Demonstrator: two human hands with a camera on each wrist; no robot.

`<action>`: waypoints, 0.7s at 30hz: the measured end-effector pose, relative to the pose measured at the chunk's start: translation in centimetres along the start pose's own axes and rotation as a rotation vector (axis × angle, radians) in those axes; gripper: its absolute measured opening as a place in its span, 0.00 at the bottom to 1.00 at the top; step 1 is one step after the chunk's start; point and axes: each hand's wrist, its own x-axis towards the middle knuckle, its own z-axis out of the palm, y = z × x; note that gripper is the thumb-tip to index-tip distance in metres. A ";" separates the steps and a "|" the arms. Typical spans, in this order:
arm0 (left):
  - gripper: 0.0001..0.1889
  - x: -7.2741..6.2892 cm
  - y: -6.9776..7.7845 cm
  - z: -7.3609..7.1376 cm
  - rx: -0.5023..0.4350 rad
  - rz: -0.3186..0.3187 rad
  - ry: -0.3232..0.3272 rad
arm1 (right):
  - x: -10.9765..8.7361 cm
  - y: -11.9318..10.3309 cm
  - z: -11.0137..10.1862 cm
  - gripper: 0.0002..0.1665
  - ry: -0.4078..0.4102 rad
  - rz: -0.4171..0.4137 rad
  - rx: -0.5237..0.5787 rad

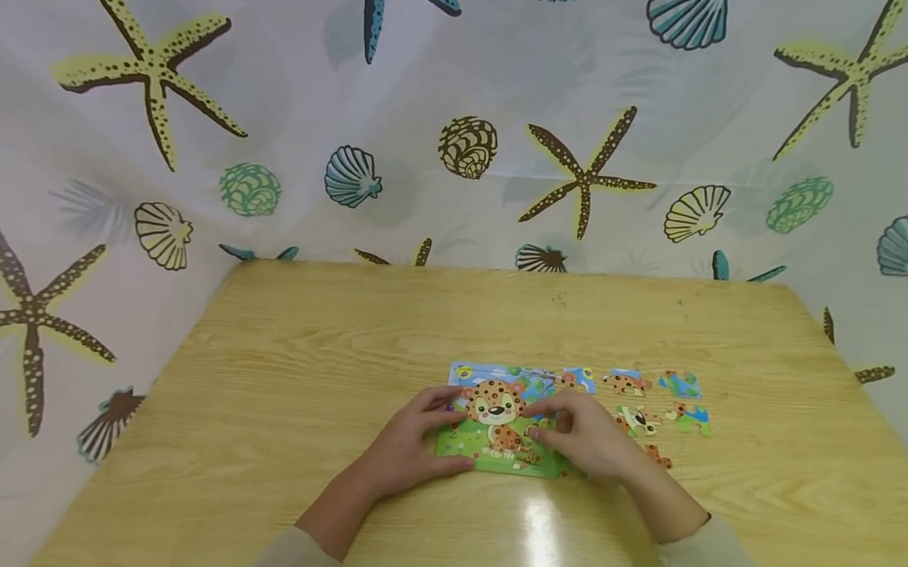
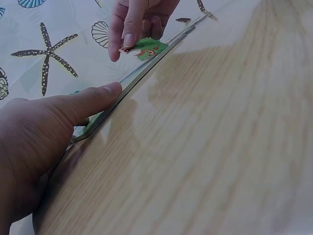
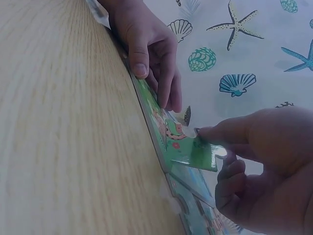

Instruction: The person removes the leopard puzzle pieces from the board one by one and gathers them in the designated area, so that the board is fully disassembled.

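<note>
A jigsaw puzzle board (image 1: 459,444) with a spotted leopard cub picture lies flat on the wooden table. My left hand (image 1: 406,449) rests at its left side, fingers on the picture and thumb along the near edge. Over the board's right part, my right hand (image 1: 594,439) pinches a puzzle piece between thumb and fingers. This green puzzle piece (image 3: 193,154) is tilted, with a red flower and part of the spotted pattern; the right wrist view shows it close above the board. In the head view, the right hand mostly hides it.
Loose puzzle pieces lie to the right of the board, among them a blue and green piece (image 1: 680,384), a spotted piece (image 1: 627,381) and a corner piece (image 1: 693,417). A curtain (image 1: 431,91) printed with starfish and shells hangs behind the wooden table (image 1: 310,328).
</note>
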 end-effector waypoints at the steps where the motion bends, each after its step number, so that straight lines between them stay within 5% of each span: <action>1: 0.35 0.0 0.0 0.0 0.001 0.001 0.000 | 0.0 0.0 -0.1 0.14 -0.001 -0.003 -0.009; 12: 0.34 0.1 0.0 0.0 -0.011 0.029 0.009 | -0.6 0.6 -1.0 0.10 0.044 -0.054 -0.085; 21: 0.35 0.1 -0.1 0.1 -0.020 0.008 0.000 | -1.3 1.1 -2.2 0.13 -0.010 0.061 0.130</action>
